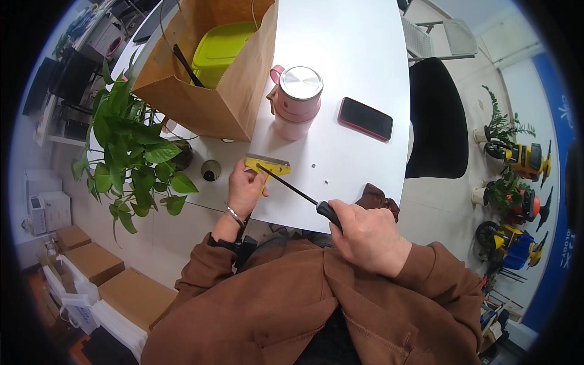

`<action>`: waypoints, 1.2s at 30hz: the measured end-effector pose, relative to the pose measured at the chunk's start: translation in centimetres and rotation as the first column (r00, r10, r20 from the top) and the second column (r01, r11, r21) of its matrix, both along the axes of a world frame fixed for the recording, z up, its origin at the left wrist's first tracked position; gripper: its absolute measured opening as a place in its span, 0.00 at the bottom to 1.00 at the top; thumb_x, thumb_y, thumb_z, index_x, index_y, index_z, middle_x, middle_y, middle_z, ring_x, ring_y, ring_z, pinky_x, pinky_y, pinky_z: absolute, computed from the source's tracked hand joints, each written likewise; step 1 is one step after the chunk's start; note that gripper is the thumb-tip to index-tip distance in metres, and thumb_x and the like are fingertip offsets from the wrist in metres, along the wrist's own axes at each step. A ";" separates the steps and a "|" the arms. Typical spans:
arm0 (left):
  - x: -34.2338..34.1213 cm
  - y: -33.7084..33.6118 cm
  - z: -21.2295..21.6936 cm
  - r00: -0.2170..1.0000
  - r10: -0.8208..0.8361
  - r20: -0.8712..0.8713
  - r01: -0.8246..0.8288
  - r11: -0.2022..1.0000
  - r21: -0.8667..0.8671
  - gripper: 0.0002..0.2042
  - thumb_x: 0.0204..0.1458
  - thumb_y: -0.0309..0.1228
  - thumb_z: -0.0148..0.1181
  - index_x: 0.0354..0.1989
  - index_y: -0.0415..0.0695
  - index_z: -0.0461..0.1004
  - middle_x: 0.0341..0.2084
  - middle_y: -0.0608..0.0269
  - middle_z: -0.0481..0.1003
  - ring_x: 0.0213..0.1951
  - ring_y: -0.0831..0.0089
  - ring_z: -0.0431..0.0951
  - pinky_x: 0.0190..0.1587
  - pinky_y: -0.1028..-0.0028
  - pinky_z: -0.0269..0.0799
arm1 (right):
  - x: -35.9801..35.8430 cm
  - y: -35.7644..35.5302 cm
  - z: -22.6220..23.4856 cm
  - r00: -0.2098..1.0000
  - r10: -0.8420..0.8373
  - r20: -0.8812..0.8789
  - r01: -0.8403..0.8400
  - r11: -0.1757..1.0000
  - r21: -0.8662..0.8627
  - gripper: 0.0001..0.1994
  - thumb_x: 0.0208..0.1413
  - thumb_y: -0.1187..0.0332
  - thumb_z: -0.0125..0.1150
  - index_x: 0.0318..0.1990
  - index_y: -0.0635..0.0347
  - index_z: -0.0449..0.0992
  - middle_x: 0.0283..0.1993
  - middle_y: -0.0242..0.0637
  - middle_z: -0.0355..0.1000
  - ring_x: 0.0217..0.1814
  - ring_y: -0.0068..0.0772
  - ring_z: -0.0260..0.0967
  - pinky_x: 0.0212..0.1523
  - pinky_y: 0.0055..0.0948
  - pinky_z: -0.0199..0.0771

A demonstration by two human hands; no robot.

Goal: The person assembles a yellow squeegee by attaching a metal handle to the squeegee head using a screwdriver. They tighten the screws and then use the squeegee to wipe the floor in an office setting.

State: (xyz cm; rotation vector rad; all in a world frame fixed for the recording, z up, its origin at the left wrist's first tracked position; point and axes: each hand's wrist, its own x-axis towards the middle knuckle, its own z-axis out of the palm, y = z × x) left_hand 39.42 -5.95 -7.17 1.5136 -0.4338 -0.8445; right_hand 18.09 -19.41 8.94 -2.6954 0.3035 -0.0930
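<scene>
Your left hand (245, 190) pinches a yellow bracket (266, 166) at the near edge of the white surface (359, 67), while your right hand (367, 234) is clenched around the black handle of a screwdriver (302, 195), its tip on the bracket. A pink mug (297, 101), a phone (365, 118) and a brown paper bag (210, 91) stand farther back.

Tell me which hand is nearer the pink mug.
Left. The left hand holds the yellow piece just below the pink mug; the right hand grips the screwdriver handle nearer the table's front edge.
</scene>
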 end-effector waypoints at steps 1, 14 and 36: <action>-0.1 -0.1 0.0 1.000 0.012 0.018 -0.013 1.000 0.013 0.13 0.56 0.20 0.53 0.48 0.34 0.61 0.27 0.58 0.76 0.19 0.75 0.74 0.22 0.76 0.72 | 0.0 0.1 0.0 1.000 0.018 -0.002 -0.019 0.999 -0.047 0.11 0.50 0.72 0.56 0.40 0.68 0.70 0.18 0.38 0.66 0.16 0.37 0.68 0.14 0.33 0.65; 0.1 0.4 -1.1 0.870 -0.103 0.482 -0.015 0.972 0.236 0.13 0.51 0.24 0.56 0.43 0.39 0.63 0.23 0.49 0.76 0.27 0.50 0.78 0.29 0.60 0.72 | 0.3 0.5 -0.1 0.999 0.005 -0.049 0.002 0.990 0.139 0.09 0.53 0.71 0.54 0.37 0.70 0.69 0.18 0.44 0.69 0.16 0.45 0.68 0.17 0.39 0.67; -0.5 1.5 5.4 0.195 -0.006 0.981 -0.136 0.990 0.033 0.19 0.42 0.17 0.56 0.47 0.38 0.71 0.30 0.57 0.78 0.22 0.63 0.75 0.26 0.68 0.73 | -4.3 -2.0 -7.2 0.969 -0.246 -0.033 0.219 0.780 0.586 0.13 0.53 0.73 0.63 0.46 0.64 0.73 0.30 0.37 0.73 0.29 0.26 0.71 0.32 0.23 0.70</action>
